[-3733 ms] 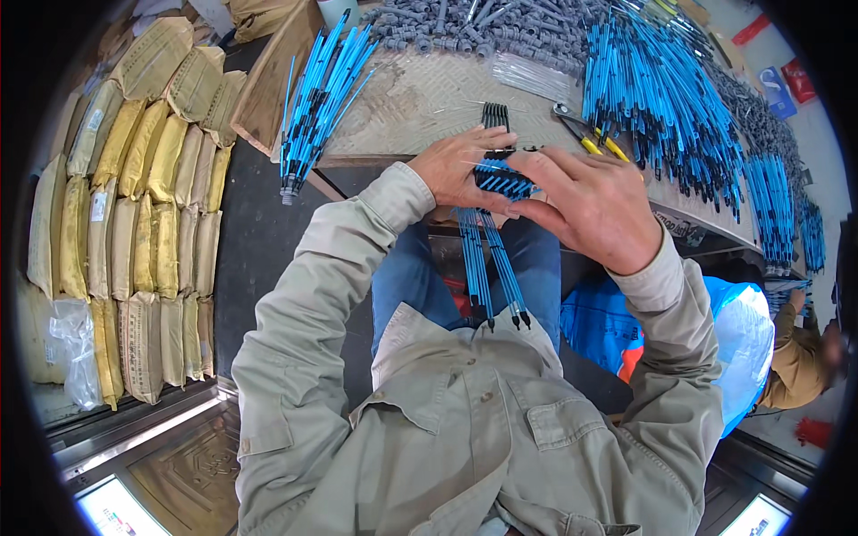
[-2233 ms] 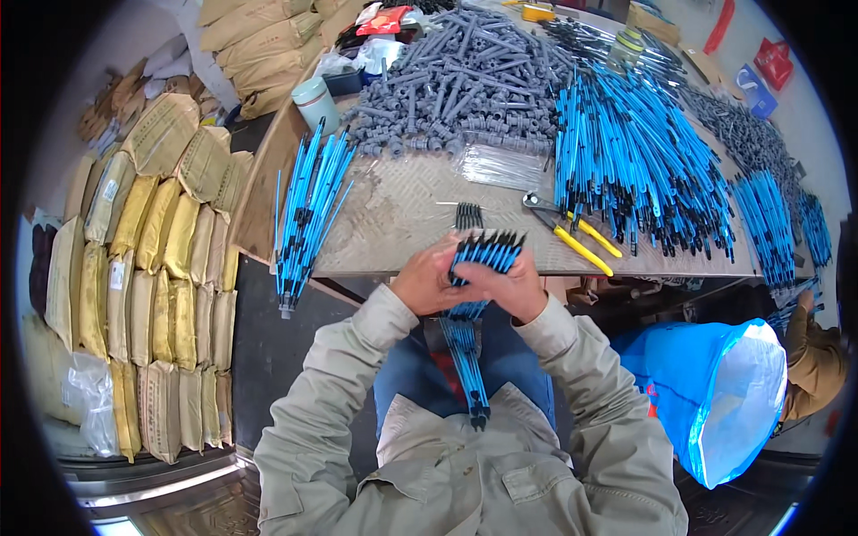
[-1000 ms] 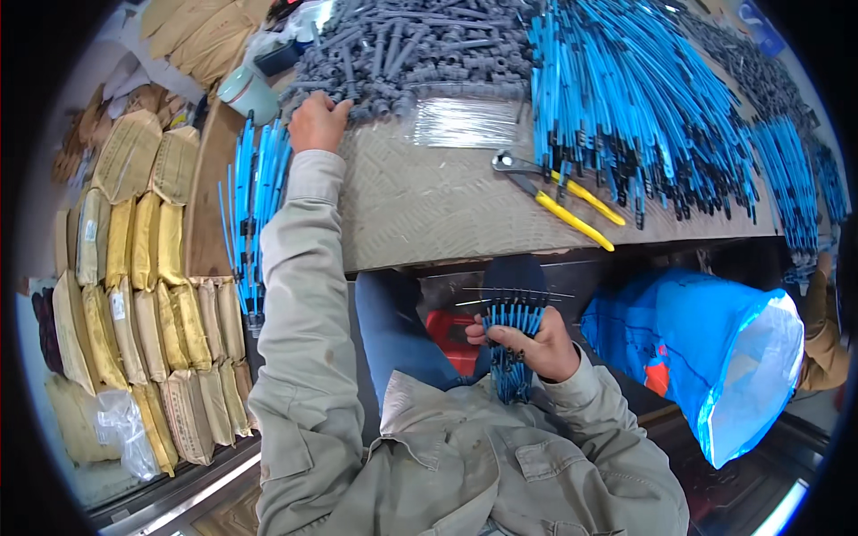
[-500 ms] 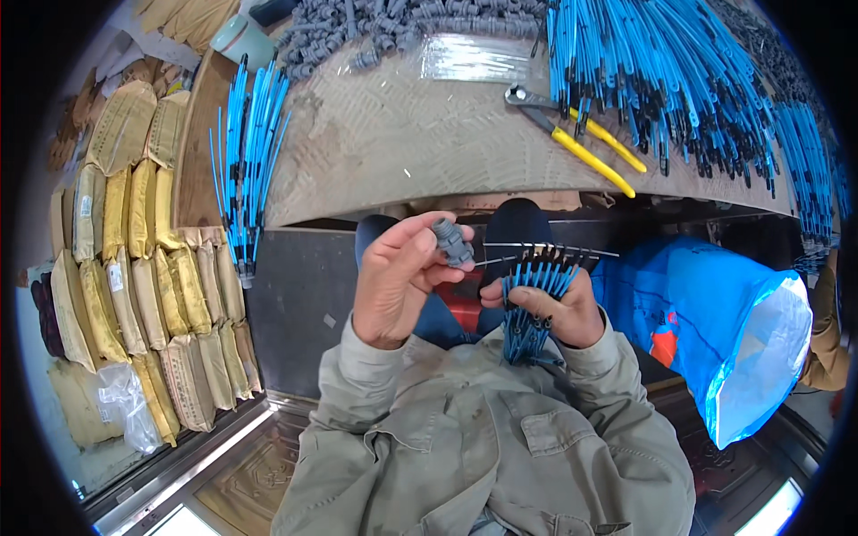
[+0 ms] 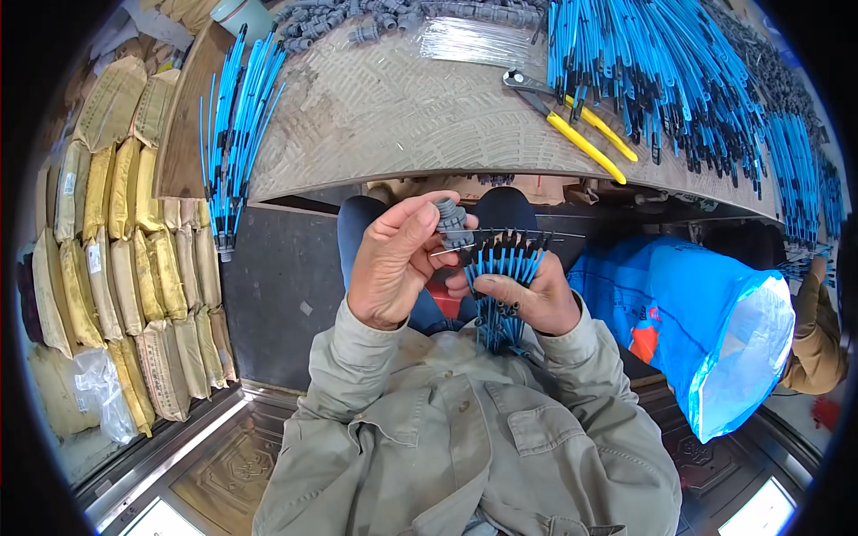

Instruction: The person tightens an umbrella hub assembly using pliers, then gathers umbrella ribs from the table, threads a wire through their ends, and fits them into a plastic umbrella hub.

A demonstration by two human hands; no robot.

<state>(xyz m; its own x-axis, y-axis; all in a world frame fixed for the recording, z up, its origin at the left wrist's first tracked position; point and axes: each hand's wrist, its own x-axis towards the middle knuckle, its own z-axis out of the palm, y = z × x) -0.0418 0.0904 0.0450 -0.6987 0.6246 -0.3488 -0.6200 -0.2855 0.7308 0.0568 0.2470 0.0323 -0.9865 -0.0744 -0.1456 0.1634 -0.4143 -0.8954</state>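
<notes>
Pinched between the thumb and fingers of my left hand (image 5: 384, 263) is a grey plastic threaded fitting (image 5: 454, 225), held upright over my lap. My right hand (image 5: 547, 299) is closed around a bunch of thin blue strips (image 5: 502, 261) with black tips pointing away from me. Thin metal wires (image 5: 570, 236) run crosswise at the black tips, sticking out to the right. On the left a wire reaches the fitting; whether it goes through or past it I cannot tell. My two hands are close together, fingertips nearly touching.
On the table (image 5: 375, 134) lie yellow-handled pliers (image 5: 590, 143), a bundle of straight wires (image 5: 478, 40), grey fittings (image 5: 357, 18) and a big heap of blue strips (image 5: 661, 71). More blue strips (image 5: 239, 134) overhang its left edge. A blue bag (image 5: 679, 313) stands right; packed parcels (image 5: 116, 259) are stacked left.
The fitting has moved toward the wires' left end and now meets a wire. The view has shifted slightly; both hands keep their hold.
</notes>
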